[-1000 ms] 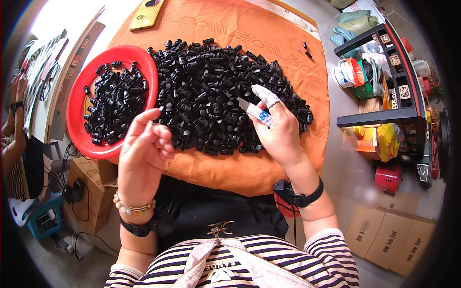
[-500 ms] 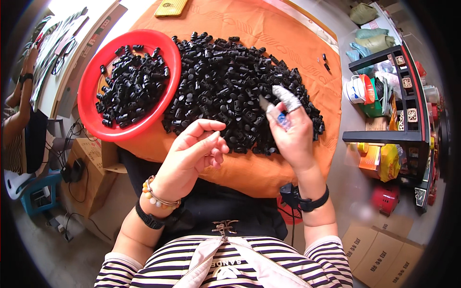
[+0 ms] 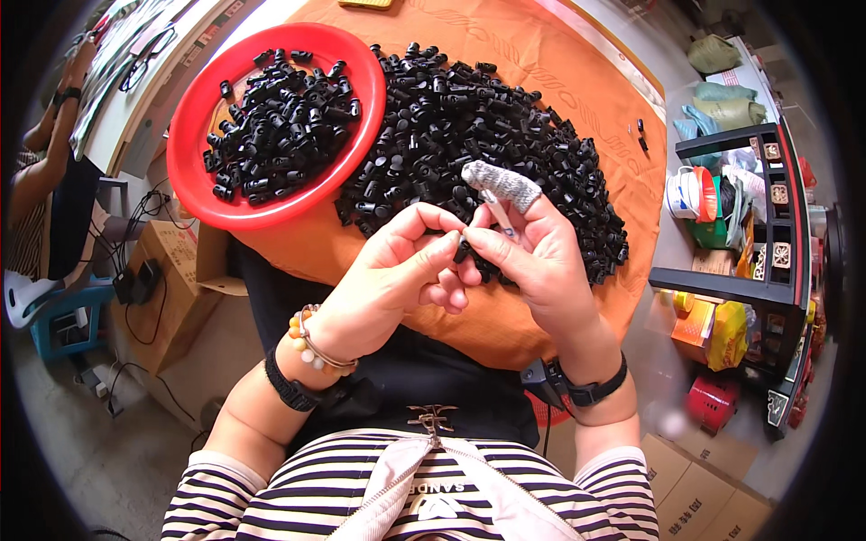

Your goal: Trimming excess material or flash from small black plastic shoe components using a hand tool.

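Note:
My left hand [image 3: 401, 270] and my right hand [image 3: 539, 261] meet fingertip to fingertip above the near edge of a heap. Between their pinched fingers is a small black cord lock [image 3: 463, 249], partly covered by the fingertips. A grey knitted finger cover [image 3: 505, 187] sits on my right index finger, and something pale with a blue mark shows beneath it. The big heap of black cord-lock parts [image 3: 505, 135] lies on an orange cloth [image 3: 541, 50]. Left of it, a round red tray [image 3: 187, 176] holds many more black cord locks [image 3: 280, 131].
Two small black pieces [image 3: 641, 135] lie apart at the cloth's right. A dark shelf [image 3: 722, 287] with bags and tubs stands at right, cardboard boxes [image 3: 690, 487] below it. At left are a carton [image 3: 167, 288], cables, a blue stool [image 3: 72, 316] and another person's arm [image 3: 59, 135].
My right hand has come down and left from over the heap to meet my left hand. A black cord lock now shows between the fingertips. The whole view has shifted slightly.

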`<state>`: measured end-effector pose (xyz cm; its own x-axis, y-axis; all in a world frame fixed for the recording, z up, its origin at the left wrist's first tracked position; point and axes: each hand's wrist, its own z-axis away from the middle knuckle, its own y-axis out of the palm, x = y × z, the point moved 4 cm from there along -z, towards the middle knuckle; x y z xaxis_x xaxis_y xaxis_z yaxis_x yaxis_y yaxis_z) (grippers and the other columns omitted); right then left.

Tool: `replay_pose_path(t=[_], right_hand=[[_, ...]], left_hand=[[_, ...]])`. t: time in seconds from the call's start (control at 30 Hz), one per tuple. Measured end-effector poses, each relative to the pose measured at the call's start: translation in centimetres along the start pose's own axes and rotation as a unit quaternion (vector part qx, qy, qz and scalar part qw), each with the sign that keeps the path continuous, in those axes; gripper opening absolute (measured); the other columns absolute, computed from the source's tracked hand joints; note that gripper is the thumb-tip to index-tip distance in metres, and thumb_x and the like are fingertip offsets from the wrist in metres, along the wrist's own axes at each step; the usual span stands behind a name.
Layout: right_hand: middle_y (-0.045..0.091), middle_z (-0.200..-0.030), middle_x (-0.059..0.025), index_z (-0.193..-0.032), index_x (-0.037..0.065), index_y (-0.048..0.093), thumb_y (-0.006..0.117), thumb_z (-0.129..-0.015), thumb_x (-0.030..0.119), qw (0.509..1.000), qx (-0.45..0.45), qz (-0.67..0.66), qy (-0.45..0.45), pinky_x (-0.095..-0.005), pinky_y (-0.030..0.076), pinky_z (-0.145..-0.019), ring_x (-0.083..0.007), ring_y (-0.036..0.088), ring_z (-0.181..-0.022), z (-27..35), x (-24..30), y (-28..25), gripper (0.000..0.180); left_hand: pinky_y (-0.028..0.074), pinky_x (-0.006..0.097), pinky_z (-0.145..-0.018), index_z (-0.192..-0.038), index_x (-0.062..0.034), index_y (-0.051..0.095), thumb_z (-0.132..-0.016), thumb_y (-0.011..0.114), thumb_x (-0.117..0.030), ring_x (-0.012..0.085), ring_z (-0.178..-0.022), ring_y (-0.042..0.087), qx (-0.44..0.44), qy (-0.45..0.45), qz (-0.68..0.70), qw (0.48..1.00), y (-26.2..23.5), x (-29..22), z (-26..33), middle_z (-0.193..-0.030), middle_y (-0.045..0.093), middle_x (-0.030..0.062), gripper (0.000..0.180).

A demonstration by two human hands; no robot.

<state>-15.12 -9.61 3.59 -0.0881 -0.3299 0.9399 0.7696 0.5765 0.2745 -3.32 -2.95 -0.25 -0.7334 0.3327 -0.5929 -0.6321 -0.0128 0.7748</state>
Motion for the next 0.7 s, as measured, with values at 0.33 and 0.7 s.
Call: replay_pose_path(t=[0.33, 0.7], right_hand=[[0.055, -0.100, -0.0023, -0.122, -0.001, 0.046, 0.059, -0.085, 0.003, 0.988, -0.016, 0.130, -0.083, -0.0190, 0.043, -0.075, -0.0037, 0.050, -0.084, -0.5, 0.1, -0.1, 0.039], [0.057, -0.110, -0.0057, -0.121, -0.002, 0.047, 0.057, -0.088, 0.009, 0.997, -0.003, 0.071, -0.037, -0.0233, 0.041, -0.087, -0.0089, 0.051, -0.100, 0.5, 0.5, 0.1, 0.036]], left_hand=[[0.050, 0.022, -0.060, -0.117, -0.0074, 0.042, -0.091, 0.047, -0.015, 0.0118, -0.065, 0.056, 0.020, -0.003, 0.145, 0.989, -0.6, -0.5, -0.1, -0.085, 0.057, 0.0092, 0.027], [0.048, 0.021, -0.058, -0.127, -0.0112, 0.039, -0.090, 0.053, -0.021, 0.0075, -0.065, 0.052, 0.000, 0.018, 0.101, 0.995, -0.8, -0.6, 0.1, -0.087, 0.054, 0.0049, 0.041]])
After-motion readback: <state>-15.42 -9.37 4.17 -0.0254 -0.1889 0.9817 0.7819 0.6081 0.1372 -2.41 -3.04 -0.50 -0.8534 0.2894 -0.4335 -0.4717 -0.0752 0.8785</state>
